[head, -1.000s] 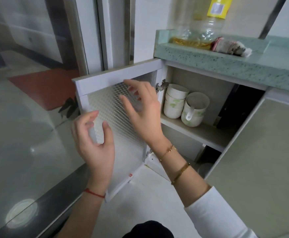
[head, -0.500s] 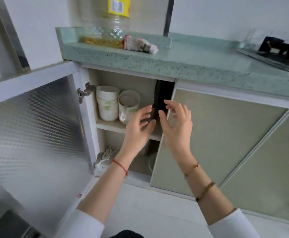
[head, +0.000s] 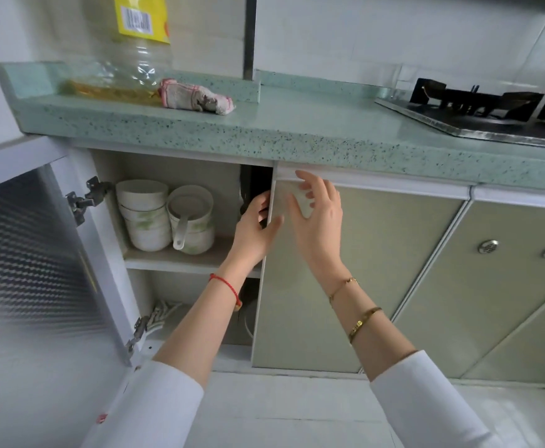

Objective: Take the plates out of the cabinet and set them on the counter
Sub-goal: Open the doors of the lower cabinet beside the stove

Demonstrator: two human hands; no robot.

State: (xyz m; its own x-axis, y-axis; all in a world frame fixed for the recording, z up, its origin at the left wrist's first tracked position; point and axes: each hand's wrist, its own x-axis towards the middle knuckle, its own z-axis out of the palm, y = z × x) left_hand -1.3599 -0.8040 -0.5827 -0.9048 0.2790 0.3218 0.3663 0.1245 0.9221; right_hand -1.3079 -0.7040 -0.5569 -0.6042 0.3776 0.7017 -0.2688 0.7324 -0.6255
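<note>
The cabinet under the green speckled counter (head: 297,124) has its left door (head: 31,253) swung wide. On the upper shelf (head: 180,261) stand a stack of white bowls (head: 143,215) and a second stack with a white spoon (head: 196,221). Plates (head: 164,313) stand on edge in a rack on the lower level, partly hidden by my left arm. My left hand (head: 255,227) grips the free edge of the right door (head: 345,270), fingers curled behind it. My right hand (head: 316,215) lies flat on that door's front near its top.
On the counter stand a large oil bottle (head: 128,59) with a yellow label and a crumpled cloth (head: 196,98). A gas hob (head: 491,111) fills the counter's right end. More shut cabinet doors with round knobs (head: 487,246) lie to the right. White tiled floor (head: 297,412) below.
My view has swung right from the open left door to the cabinet front. Both hands moved from the left door to the right door's edge, and my left hand now grips it.
</note>
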